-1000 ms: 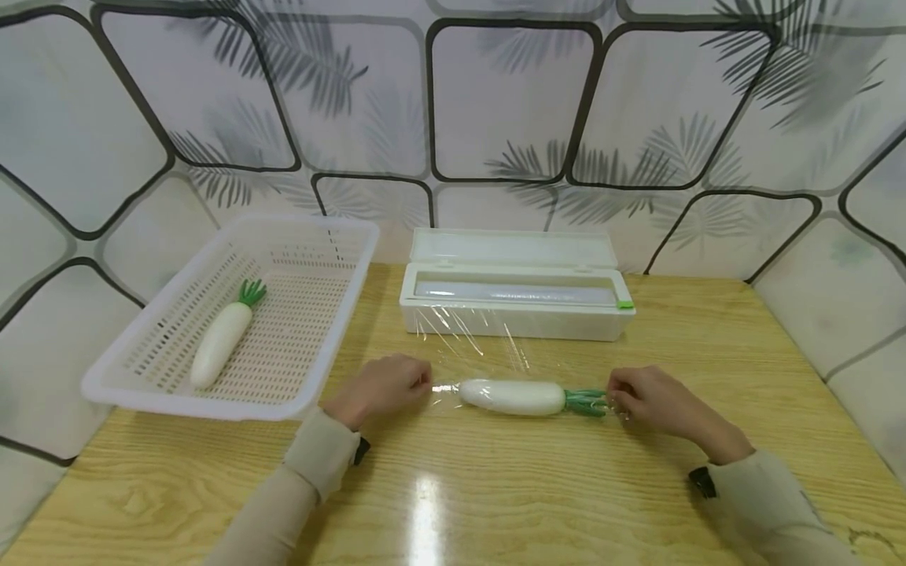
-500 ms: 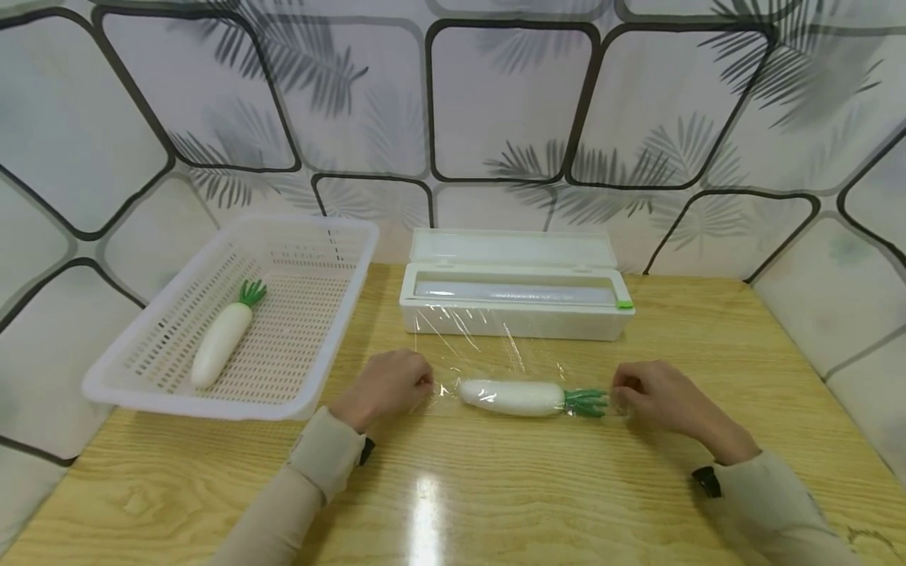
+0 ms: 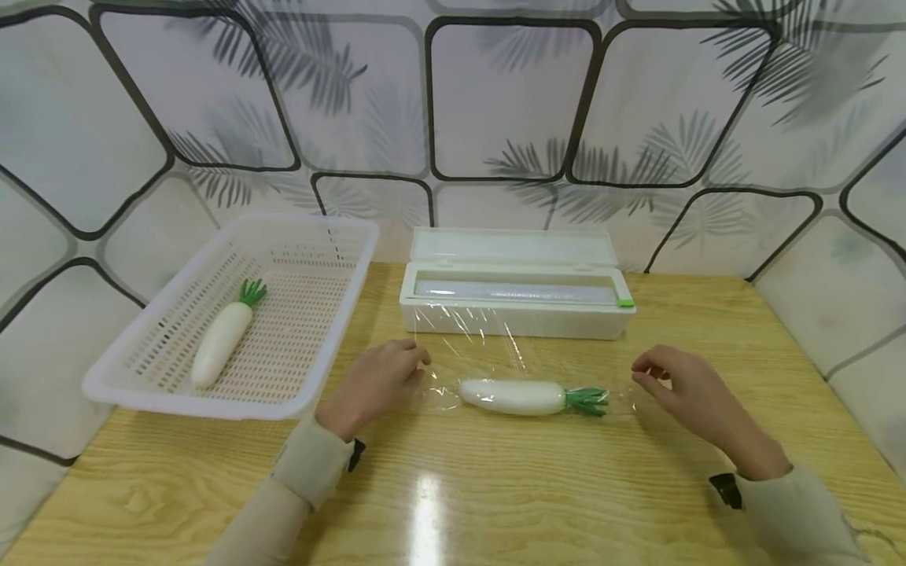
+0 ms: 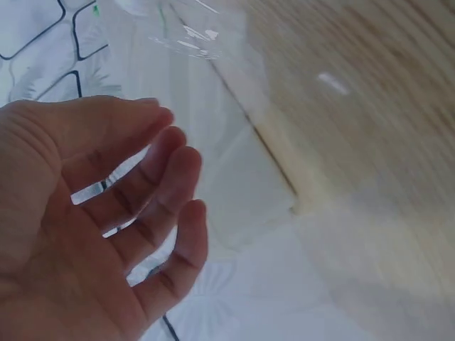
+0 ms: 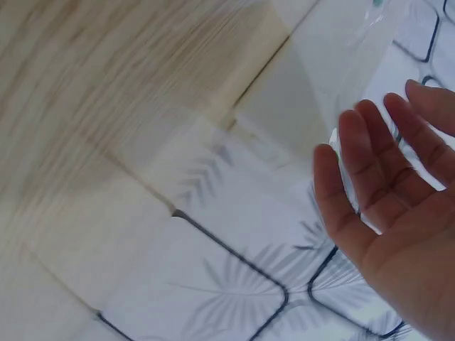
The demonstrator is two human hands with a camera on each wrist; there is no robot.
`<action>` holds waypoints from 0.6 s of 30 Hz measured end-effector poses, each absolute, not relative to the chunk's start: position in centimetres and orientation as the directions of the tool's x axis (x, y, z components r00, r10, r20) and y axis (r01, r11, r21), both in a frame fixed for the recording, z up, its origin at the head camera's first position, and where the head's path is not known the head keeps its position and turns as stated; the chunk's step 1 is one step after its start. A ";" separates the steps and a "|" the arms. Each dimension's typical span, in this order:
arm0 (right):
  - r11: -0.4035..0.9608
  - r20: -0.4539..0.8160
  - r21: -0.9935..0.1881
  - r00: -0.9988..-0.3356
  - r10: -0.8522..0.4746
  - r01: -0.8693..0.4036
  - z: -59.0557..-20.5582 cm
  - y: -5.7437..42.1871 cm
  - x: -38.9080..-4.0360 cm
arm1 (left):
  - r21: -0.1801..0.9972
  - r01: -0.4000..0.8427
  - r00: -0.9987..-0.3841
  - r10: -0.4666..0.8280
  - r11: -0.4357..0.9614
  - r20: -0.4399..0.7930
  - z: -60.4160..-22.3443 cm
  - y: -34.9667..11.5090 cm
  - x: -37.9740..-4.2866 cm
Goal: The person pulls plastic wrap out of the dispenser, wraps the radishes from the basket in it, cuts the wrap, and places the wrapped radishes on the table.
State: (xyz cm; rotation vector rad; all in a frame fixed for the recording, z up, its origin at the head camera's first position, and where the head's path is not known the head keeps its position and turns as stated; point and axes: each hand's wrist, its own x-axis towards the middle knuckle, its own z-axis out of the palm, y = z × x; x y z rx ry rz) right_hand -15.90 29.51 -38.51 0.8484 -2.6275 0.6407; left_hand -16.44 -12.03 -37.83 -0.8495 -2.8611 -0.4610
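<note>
On the table lies a white radish (image 3: 513,397) with green leaf stalks, its leaves toward the right. Clear plastic wrap (image 3: 488,350) covers it and runs back to the white dispenser box (image 3: 517,318). Left of the radish, my left hand (image 3: 378,385) hovers at the wrap's edge. Its fingers (image 4: 186,174) are loosely bent, with no grip on anything to be seen. Past the leaf end, my right hand (image 3: 690,397) is raised, its fingers (image 5: 362,163) relaxed and apart from the wrap.
A white plastic basket (image 3: 322,346) stands at the left with a second white radish (image 3: 222,342) in it. The dispenser's lid (image 3: 513,248) is raised, showing the roll (image 3: 517,292) inside. A patterned wall covering (image 3: 510,102) borders the wooden table (image 3: 538,495).
Both hands have let go of the wrap's ends. The right hand has moved away to the right and the left has lifted slightly. The radish stays in place.
</note>
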 end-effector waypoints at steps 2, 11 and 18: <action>0.684 0.515 -0.224 -0.680 -0.521 -0.694 -38.7 28.8 -15.5 | 0.209 0.609 -0.787 0.550 0.765 0.279 -37.7 -11.8 -16.1; 0.589 0.482 -0.002 -0.516 -0.708 -0.808 -39.6 26.2 -14.4 | 0.060 0.751 -0.638 0.700 0.657 0.321 -37.6 -10.0 -15.0; 0.617 0.417 0.027 -0.552 -0.722 -0.787 -40.2 25.7 -14.3 | 0.023 0.753 -0.642 0.727 0.657 0.243 -38.6 -9.4 -15.1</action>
